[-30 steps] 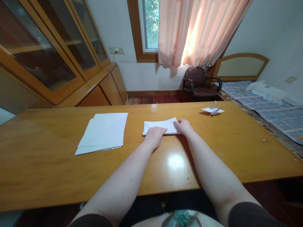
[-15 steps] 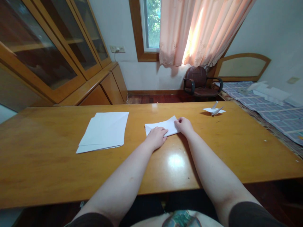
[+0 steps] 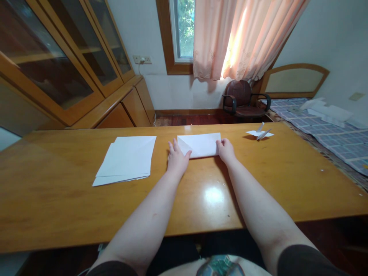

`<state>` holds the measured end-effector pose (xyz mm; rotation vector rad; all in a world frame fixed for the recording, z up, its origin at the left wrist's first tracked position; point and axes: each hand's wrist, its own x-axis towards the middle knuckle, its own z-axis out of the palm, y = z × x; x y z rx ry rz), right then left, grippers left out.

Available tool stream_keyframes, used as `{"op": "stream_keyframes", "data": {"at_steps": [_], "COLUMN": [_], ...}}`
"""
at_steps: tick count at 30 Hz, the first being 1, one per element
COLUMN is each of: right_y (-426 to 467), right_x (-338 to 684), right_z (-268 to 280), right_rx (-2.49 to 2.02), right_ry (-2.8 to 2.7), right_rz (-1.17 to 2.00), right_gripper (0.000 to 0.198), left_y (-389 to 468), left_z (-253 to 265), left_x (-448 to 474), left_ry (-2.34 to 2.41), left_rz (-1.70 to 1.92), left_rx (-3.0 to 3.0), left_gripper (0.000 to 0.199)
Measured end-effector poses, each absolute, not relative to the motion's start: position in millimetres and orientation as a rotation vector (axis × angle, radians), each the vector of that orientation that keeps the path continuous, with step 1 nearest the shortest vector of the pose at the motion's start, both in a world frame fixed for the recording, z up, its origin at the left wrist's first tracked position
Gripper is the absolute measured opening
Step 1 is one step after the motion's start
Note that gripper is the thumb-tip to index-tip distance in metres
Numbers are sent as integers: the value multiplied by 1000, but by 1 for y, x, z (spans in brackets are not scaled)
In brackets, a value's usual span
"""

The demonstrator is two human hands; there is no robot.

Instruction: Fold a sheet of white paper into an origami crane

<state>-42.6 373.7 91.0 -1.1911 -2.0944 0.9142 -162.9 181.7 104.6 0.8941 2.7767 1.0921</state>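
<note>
A folded sheet of white paper (image 3: 203, 145) lies on the wooden table in front of me, a long rectangle with a diagonal crease at its left end. My left hand (image 3: 176, 158) is at its left end, fingers spread and the thumb against the lower left corner. At the right end, my right hand (image 3: 226, 150) pinches the paper's edge between thumb and curled fingers. A folded paper crane (image 3: 260, 133) stands to the right of my right hand. Left of my left hand is a stack of white paper sheets (image 3: 126, 157).
The wooden table (image 3: 57, 207) stretches across the view. Beyond it stand a brown armchair (image 3: 241, 97) and, at the right, a bed with a checked cover (image 3: 313, 122). A glass-door cabinet (image 3: 71, 57) rises at the left. Small white scraps dot the tabletop.
The folded paper has turned level and moved slightly away from me. My left hand has slid off its middle to the left end, its fingers spreading. My right hand still holds the right end.
</note>
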Motion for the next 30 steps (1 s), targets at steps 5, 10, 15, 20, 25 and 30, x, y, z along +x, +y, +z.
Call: {"op": "stream_keyframes", "data": {"at_steps": [5, 10, 15, 20, 25, 30], "right_y": [374, 375, 380, 380, 380, 381], "right_x": [-43, -39, -24, -18, -20, -31], "right_z": [90, 94, 101, 106, 104, 94], "right_rx": [-1074, -709, -763, -822, -817, -952], "right_ry": [-1992, -1970, -2234, -2527, -2556, -2373], "right_rz": [988, 1491, 1511, 1312, 1241, 1109], "right_gripper": [26, 34, 23, 23, 26, 29], "left_y": [182, 172, 157, 155, 158, 167], "left_z": [96, 99, 109, 111, 109, 107], "left_x": [-194, -207, -211, -215, -217, -214], "left_ry": [2294, 2151, 2030, 2126, 2247, 2549], "left_rz": [1469, 1426, 1052, 939, 926, 854], "left_rx": [881, 1059, 1271, 1358, 1279, 1077], "left_gripper": [58, 28, 29, 26, 29, 51]}}
